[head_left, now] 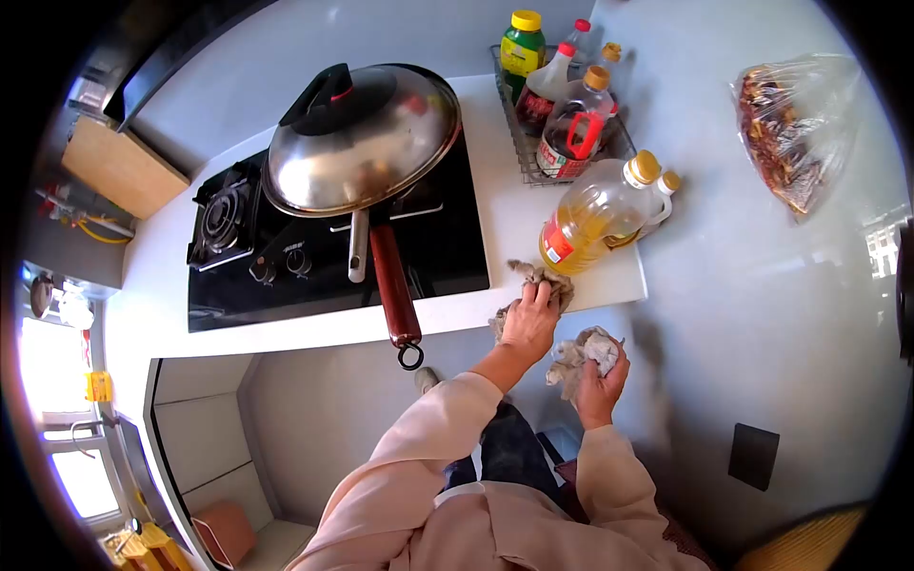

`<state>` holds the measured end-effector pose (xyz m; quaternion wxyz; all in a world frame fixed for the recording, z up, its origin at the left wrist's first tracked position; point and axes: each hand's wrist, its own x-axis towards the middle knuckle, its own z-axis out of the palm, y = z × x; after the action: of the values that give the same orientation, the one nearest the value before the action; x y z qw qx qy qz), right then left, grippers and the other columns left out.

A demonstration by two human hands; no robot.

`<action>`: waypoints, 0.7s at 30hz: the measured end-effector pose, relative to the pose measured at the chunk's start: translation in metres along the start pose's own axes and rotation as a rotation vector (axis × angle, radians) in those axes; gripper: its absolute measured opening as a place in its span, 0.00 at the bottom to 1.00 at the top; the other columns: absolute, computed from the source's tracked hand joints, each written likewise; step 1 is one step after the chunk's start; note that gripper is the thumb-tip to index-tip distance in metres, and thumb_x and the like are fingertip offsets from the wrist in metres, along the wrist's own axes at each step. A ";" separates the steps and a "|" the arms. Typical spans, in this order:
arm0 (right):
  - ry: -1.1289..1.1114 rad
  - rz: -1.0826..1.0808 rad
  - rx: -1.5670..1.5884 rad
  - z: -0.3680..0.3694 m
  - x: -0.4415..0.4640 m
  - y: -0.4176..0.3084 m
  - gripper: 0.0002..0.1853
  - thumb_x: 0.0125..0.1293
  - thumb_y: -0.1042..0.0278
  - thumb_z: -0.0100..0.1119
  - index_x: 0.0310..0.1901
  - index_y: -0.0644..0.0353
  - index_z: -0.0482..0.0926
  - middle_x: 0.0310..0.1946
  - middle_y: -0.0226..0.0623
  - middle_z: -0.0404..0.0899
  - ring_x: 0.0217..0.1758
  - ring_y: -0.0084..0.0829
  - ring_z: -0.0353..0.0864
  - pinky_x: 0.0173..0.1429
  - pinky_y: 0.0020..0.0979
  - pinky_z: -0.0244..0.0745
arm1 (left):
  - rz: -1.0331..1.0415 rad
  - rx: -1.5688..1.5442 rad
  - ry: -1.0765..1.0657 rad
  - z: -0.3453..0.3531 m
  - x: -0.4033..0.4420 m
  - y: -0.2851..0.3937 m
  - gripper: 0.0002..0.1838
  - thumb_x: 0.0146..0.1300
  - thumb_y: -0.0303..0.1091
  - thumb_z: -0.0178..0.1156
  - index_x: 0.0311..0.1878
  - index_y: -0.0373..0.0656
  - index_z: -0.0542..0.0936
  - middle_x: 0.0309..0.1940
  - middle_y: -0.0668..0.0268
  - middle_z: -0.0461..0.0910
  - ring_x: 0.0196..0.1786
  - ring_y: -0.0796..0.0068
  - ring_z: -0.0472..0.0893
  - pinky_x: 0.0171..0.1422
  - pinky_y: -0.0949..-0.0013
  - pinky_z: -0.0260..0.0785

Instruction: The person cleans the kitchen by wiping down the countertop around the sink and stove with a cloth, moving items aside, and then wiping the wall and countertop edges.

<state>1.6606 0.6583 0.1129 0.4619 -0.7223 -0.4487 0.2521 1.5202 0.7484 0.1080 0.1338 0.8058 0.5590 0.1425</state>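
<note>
My left hand presses a greyish-brown rag onto the white countertop, at its front edge right of the stove. The fingers are closed over the cloth. Just in front of that rag stands a big oil bottle with yellow oil in the bottom. Off the counter's front corner, my right hand grips a crumpled whitish cloth, bunched between thumb and fingers. Part of this bundle is hidden by the palm.
A lidded wok sits on the black gas stove, its red-brown handle jutting past the counter edge. Sauce bottles fill a wire basket at the back. A plastic bag of dried food hangs on the right wall.
</note>
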 end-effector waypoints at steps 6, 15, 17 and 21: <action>-0.066 0.012 0.234 0.005 0.003 0.013 0.23 0.56 0.78 0.51 0.56 0.63 0.70 0.49 0.41 0.66 0.53 0.36 0.70 0.60 0.35 0.67 | -0.235 -0.463 0.206 -0.023 -0.097 -0.099 0.19 0.53 0.23 0.53 0.50 0.46 0.78 0.53 0.62 0.69 0.53 0.58 0.73 0.53 0.57 0.72; -0.379 -0.125 0.228 0.042 -0.045 -0.031 0.21 0.58 0.74 0.55 0.55 0.64 0.71 0.47 0.41 0.70 0.52 0.36 0.71 0.60 0.37 0.65 | -1.199 -0.443 0.426 -0.170 -0.300 -0.313 0.11 0.65 0.34 0.54 0.43 0.39 0.81 0.39 0.61 0.77 0.40 0.66 0.79 0.45 0.63 0.74; -0.497 -0.067 0.293 0.049 -0.079 -0.042 0.20 0.59 0.73 0.53 0.54 0.64 0.71 0.49 0.41 0.71 0.53 0.35 0.71 0.61 0.36 0.65 | -1.018 -1.306 0.805 -0.174 -0.325 -0.298 0.12 0.64 0.35 0.53 0.47 0.39 0.76 0.37 0.61 0.77 0.39 0.65 0.79 0.43 0.60 0.76; -0.715 0.034 0.471 0.086 -0.141 -0.059 0.16 0.57 0.78 0.48 0.48 0.63 0.74 0.44 0.34 0.76 0.46 0.28 0.74 0.54 0.30 0.70 | -0.980 -1.940 1.000 -0.163 -0.372 -0.252 0.18 0.62 0.38 0.54 0.53 0.41 0.72 0.44 0.58 0.77 0.46 0.59 0.78 0.52 0.53 0.74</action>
<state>1.5029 0.5815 0.1199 0.4254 -0.4718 -0.4988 0.5896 1.1166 0.4939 0.1341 0.4939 -0.0748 0.4564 0.7363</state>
